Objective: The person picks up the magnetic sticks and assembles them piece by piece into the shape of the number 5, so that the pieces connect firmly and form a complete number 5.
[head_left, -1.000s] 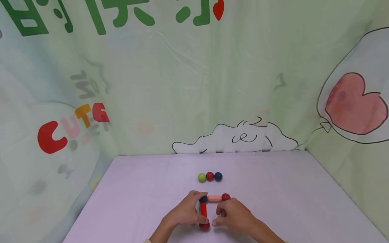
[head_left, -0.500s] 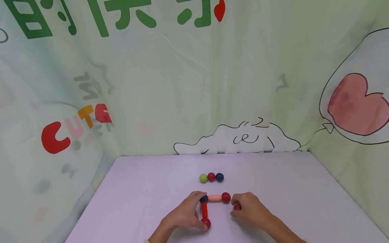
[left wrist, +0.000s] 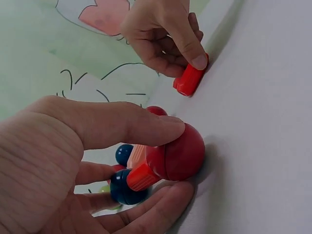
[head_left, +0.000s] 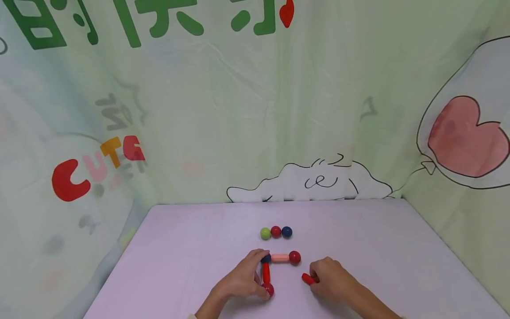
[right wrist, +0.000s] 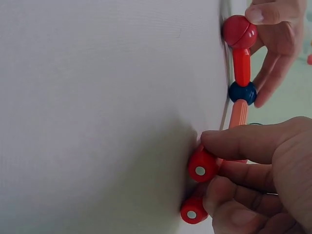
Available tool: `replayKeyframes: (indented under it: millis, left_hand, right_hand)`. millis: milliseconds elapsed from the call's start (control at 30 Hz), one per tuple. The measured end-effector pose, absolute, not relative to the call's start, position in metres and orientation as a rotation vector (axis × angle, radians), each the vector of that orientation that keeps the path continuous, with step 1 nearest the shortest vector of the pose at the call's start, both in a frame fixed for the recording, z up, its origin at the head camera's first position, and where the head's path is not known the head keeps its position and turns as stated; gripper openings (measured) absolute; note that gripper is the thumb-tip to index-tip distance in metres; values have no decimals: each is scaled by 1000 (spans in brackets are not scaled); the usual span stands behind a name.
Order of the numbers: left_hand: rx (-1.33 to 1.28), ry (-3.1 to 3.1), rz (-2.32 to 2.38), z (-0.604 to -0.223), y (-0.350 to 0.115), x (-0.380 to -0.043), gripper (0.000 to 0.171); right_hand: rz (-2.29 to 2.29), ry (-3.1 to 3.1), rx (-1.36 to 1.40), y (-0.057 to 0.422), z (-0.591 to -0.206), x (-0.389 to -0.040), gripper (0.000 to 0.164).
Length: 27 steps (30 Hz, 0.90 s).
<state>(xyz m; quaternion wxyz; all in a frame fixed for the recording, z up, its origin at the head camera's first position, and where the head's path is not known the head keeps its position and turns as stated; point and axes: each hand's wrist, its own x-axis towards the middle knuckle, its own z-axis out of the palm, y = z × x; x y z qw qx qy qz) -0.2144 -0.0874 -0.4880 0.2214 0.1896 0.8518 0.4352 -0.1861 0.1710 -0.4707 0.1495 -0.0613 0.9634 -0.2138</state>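
An L-shaped figure of magnetic rods and balls lies on the table. A red rod (head_left: 266, 273) runs from the near red ball (head_left: 268, 290) to a blue ball (head_left: 266, 258); a pink rod (head_left: 280, 258) leads right to another red ball (head_left: 295, 257). My left hand (head_left: 241, 278) holds its left side, thumb on the near red ball and fingers at the blue one. To the right, my right hand (head_left: 331, 280) pinches red magnetic rods (right wrist: 203, 165). Two rod ends with metal tips show side by side in the right wrist view, low over the table.
Behind the figure, a green ball (head_left: 265, 233), a red ball (head_left: 276, 231) and a blue ball (head_left: 287, 231) sit in a row. The pale table (head_left: 191, 239) ends at a printed curtain (head_left: 223, 110) at the back and sides.
My right hand has moved right, away from the figure, and picked up the red rods lying there. My left hand keeps its hold; the figure has barely shifted.
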Motion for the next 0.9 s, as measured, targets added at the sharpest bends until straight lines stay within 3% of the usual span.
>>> replayKeyframes:
  millis: [900]
  left_hand:
    - [420,2339,1270,-493,-85,-212,89]
  right_hand:
    - [-780,2707,-593,146,-469,-187,23]
